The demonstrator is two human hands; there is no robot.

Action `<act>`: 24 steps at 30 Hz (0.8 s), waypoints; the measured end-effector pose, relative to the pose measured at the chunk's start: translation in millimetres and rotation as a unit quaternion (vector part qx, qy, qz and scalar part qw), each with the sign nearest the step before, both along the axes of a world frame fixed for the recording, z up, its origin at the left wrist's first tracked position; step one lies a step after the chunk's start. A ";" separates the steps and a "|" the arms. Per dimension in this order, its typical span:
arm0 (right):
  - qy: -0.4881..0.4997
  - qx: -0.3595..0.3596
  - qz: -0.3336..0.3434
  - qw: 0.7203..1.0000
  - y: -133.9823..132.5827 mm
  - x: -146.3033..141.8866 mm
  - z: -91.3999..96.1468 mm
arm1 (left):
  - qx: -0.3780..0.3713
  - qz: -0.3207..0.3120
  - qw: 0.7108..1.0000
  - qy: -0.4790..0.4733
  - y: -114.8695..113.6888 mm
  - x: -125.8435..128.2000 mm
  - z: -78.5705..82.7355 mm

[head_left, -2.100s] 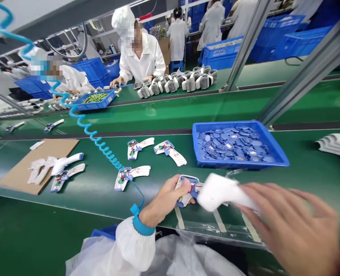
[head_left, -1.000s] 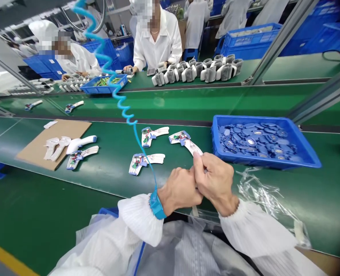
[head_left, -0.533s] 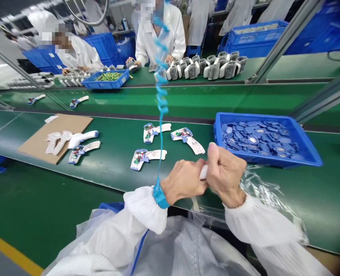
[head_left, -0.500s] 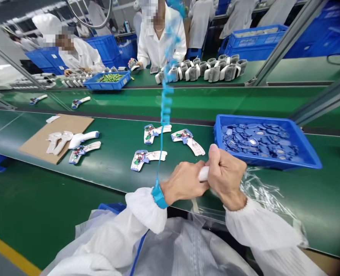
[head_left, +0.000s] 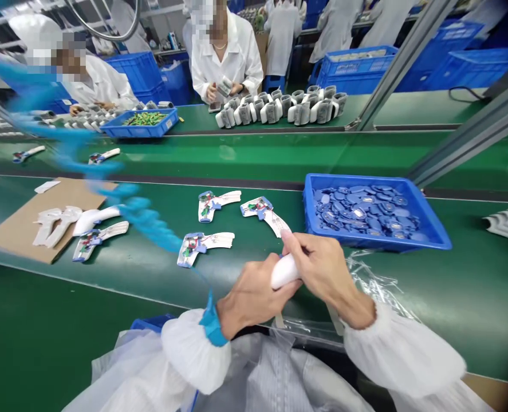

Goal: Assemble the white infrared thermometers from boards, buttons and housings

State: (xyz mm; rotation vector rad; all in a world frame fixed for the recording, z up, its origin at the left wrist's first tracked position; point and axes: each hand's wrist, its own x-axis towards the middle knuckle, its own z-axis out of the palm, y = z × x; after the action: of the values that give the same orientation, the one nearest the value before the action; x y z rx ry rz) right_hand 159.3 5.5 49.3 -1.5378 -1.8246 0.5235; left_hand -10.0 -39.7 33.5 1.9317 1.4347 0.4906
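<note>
Both of my hands grip one white gun-shaped thermometer housing just above the near edge of the green belt. My left hand wraps it from below, a blue strap on the wrist. My right hand closes over it from above, fingers curled. Three open half-shells with circuit boards lie on the belt ahead: one nearest, one behind it, one to the right.
A blue tray of blue button parts sits right of my hands, crumpled clear plastic below it. A cardboard sheet with more housings lies left. A blurred blue coiled cord swings across. Other workers stand beyond the far belt.
My hands brought the two housing halves together and now hold the joined piece lower and slightly left. The coiled cord has swung from the centre to the left.
</note>
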 end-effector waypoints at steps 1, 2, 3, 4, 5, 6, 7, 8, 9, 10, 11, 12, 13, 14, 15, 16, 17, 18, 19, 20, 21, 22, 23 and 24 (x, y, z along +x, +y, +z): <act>-0.027 -0.017 0.000 1.000 9.8 15.0 5.9 | -0.014 0.009 1.000 -0.006 -0.2 -10.6 5.4; -0.062 -0.035 -0.009 0.997 21.8 31.4 10.7 | -0.022 0.019 1.000 -0.002 0.2 -21.8 10.7; -0.118 -0.044 -0.029 0.992 35.4 47.9 13.8 | -0.020 0.027 0.999 0.006 1.1 -32.2 15.4; -0.187 -0.057 -0.037 0.980 49.8 62.9 14.6 | -0.008 0.031 0.999 0.018 2.4 -40.6 18.8; -0.221 -0.069 -0.036 0.972 64.1 75.1 13.0 | 0.015 0.030 0.999 0.035 4.0 -45.8 20.5; -0.250 -0.084 -0.026 0.964 77.7 83.7 9.3 | 0.046 0.020 0.997 0.061 5.8 -47.1 20.4; -0.266 -0.099 -0.012 0.959 89.8 88.7 4.2 | 0.081 -0.002 0.992 0.099 7.6 -44.6 18.8; -0.274 -0.114 0.000 0.955 100.2 90.6 -1.3 | 0.110 -0.035 0.982 0.151 9.5 -38.7 16.0; -0.284 -0.126 0.009 0.951 108.6 90.2 -6.3 | 0.127 -0.075 0.967 0.206 11.6 -30.5 12.6; -0.293 -0.137 0.013 0.946 114.9 88.9 -10.1 | 0.134 -0.113 0.951 0.256 13.7 -21.2 9.4; -0.300 -0.143 0.012 0.943 119.1 87.7 -12.0 | 0.135 -0.141 0.936 0.293 15.9 -12.5 7.1; -0.303 -0.146 0.008 0.942 121.2 87.6 -11.9 | 0.131 -0.155 0.929 0.311 18.3 -5.4 6.1; -0.301 -0.145 0.002 0.943 121.2 89.0 -9.8 | 0.125 -0.150 0.931 0.308 20.7 -0.8 6.6; -0.293 -0.141 -0.002 0.946 118.9 91.8 -6.0 | 0.115 -0.129 0.943 0.285 23.1 1.0 8.6; -0.280 -0.135 -0.003 0.950 114.4 95.7 -1.1 | 0.098 -0.099 0.959 0.246 25.2 0.2 11.7; -0.267 -0.128 0.000 0.955 107.5 99.7 4.3 | 0.072 -0.065 0.976 0.193 27.1 -2.5 15.4; -0.242 -0.124 0.007 0.962 98.4 102.9 9.6 | 0.040 -0.034 0.990 0.127 28.6 -6.2 19.0; -0.195 -0.125 0.017 0.973 87.5 104.4 14.3 | 0.005 -0.010 0.999 0.050 29.7 -9.8 22.0; -0.123 -0.131 0.027 0.983 75.1 103.7 18.3 | -0.031 0.006 0.999 -0.033 30.3 -12.5 24.0; -0.032 -0.141 0.035 0.989 61.9 100.3 21.3 | -0.063 0.017 0.992 -0.112 30.5 -13.7 24.9; 0.067 -0.154 0.040 0.985 48.6 94.5 23.4 | -0.087 0.024 0.979 -0.180 30.1 -13.3 24.8; 0.162 -0.167 0.039 0.972 35.8 86.8 24.9 | -0.100 0.030 0.968 -0.228 29.3 -11.2 24.2; 0.241 -0.180 0.034 0.953 24.0 77.8 25.8 | -0.105 0.034 0.961 -0.253 28.1 -8.0 23.3; 0.296 -0.192 0.024 0.936 13.6 68.5 26.4 | -0.102 0.039 0.960 -0.258 26.7 -4.0 22.6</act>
State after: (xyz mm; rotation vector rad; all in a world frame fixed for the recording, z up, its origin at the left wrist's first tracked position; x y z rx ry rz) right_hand 227.8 19.1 75.8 -1.3659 -1.3382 1.2750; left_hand -14.0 -13.0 56.1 1.4477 1.1672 0.7830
